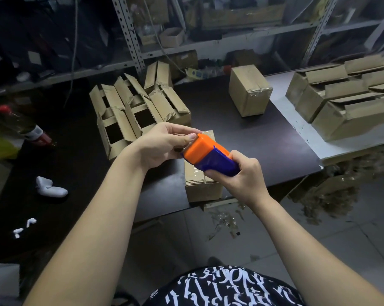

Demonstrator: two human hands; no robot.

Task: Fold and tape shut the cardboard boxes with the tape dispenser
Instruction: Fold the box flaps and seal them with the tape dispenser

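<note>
The right hand (237, 173) grips the blue body of the tape dispenser (208, 154), fingers wrapped closed around its lower end. The dispenser is held in the air above a closed cardboard box (201, 184) that lies near the front edge of the dark table (241, 133). The left hand (162, 144) meets the dispenser's orange head, thumb and fingertips pinched together at the serrated cutter; whether a tape end is between them cannot be told. Clear tape shines along the top of the box below. A second sealed box (249, 93) stands upright further back on the table. A group of open boxes (133, 111), flaps raised, sits to the left. More stacked boxes (350, 96) lie on a white surface to the right.
</note>
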